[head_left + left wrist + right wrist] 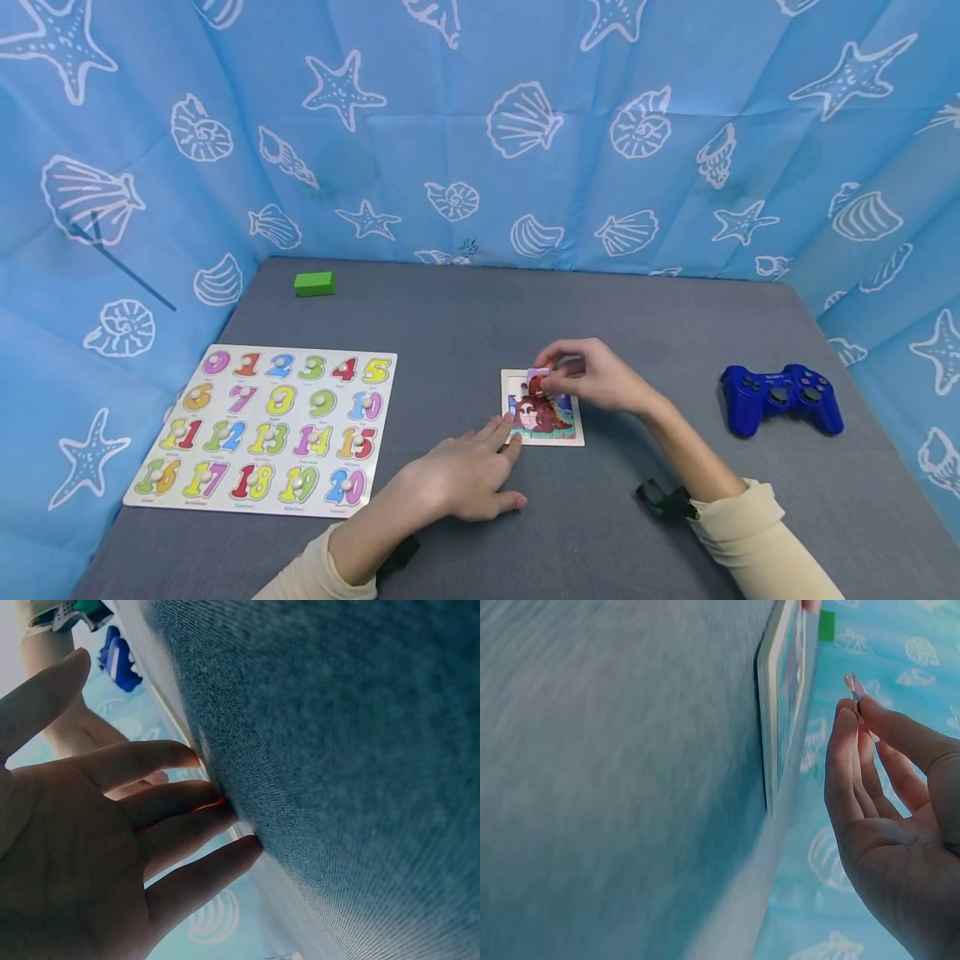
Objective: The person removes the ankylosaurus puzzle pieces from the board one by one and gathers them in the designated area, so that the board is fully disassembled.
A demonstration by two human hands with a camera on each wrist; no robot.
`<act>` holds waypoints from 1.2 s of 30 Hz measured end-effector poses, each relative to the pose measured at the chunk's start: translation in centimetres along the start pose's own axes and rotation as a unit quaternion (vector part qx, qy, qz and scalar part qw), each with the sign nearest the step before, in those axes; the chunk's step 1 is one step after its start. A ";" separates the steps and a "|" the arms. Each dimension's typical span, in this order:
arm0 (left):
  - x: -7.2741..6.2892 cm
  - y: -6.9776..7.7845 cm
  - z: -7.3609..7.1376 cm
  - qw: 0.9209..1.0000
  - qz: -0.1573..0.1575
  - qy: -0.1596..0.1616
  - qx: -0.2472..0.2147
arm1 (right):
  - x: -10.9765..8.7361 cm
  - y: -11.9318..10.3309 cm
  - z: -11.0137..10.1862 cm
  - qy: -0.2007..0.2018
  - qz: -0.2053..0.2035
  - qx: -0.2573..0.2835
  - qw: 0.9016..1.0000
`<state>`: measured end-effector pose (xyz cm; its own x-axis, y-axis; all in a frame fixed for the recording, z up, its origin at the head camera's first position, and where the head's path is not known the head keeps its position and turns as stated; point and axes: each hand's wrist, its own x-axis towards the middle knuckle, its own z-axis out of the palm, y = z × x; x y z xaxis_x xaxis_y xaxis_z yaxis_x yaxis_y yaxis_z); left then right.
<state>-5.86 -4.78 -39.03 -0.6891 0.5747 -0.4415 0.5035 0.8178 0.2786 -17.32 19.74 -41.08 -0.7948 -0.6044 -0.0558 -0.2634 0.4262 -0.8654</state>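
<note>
A small framed picture puzzle (551, 423) showing a long-haired figure lies flat on the grey table, its frame also visible edge-on in the right wrist view. My right hand (600, 377) pinches a thin puzzle piece (854, 686) between thumb and fingers. That piece is raised over the upper part of the puzzle and apart from it in the right wrist view. The straight fingertips of my left hand (472, 475) rest at the puzzle's lower left edge, with the thumb spread away. Fingers cover part of the frame's left side.
On the left lies a white number board (255, 510) with knobbed pieces from 0 to 20. A green block (315, 284) sits behind it. To the right is a blue game controller (780, 398). A blue shell-patterned curtain (450, 150) surrounds the table's back and sides.
</note>
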 end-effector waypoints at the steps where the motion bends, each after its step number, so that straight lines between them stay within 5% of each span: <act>1: 0.0 0.0 0.0 1.000 -0.001 -0.002 -0.001 | -0.3 0.1 -0.4 0.002 0.003 0.004 1.000; 19: -0.1 0.1 0.0 1.000 0.001 -0.003 -0.001 | -3.7 3.9 -6.2 0.028 0.080 -0.015 0.996; 27: -0.1 0.1 0.0 1.000 0.003 0.000 0.005 | -3.6 4.8 -6.3 0.029 0.057 -0.063 0.996; 36: -0.1 0.2 0.0 1.000 0.007 0.003 0.011 | -3.5 4.3 -5.9 0.047 0.082 -0.107 0.990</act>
<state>-5.64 -4.67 -38.93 -0.6843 0.5867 -0.4331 0.5249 0.8086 0.2660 -18.92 27.61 -41.66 -0.8813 -0.4537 -0.1319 -0.2276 0.6522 -0.7231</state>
